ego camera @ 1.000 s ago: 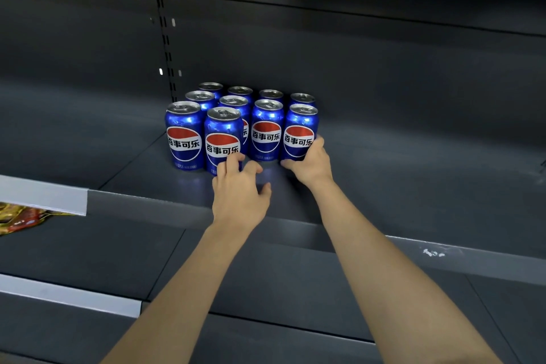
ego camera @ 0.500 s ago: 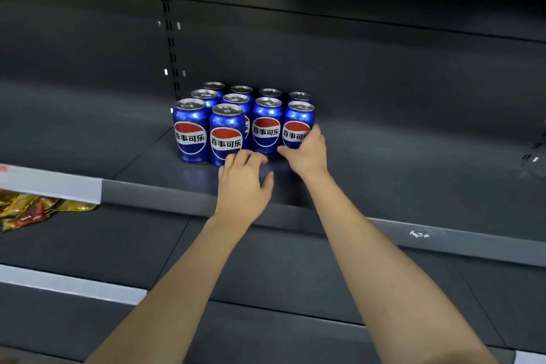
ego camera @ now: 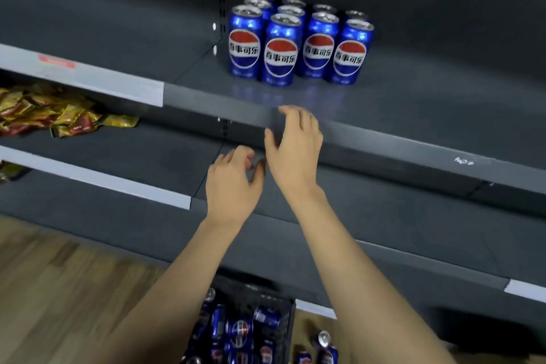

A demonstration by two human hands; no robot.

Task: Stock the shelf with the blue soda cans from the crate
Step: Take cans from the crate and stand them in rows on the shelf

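Both hands are empty, the left hand (ego camera: 233,183) and right hand (ego camera: 295,148) with grip apart in front of the shelf (ego camera: 413,109); a block of cans (ego camera: 298,44) stands upright on it. The step looks like a return for more; next calls for reaching down into the crate (ego camera: 266,301), where loose cans lie.

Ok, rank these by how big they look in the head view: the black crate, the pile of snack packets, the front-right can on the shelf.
1. black crate, though arms hide part of it and it sits nearer the camera.
2. pile of snack packets, cut off at the left edge, so its order against the crate is unsure.
3. front-right can, clearly smallest.
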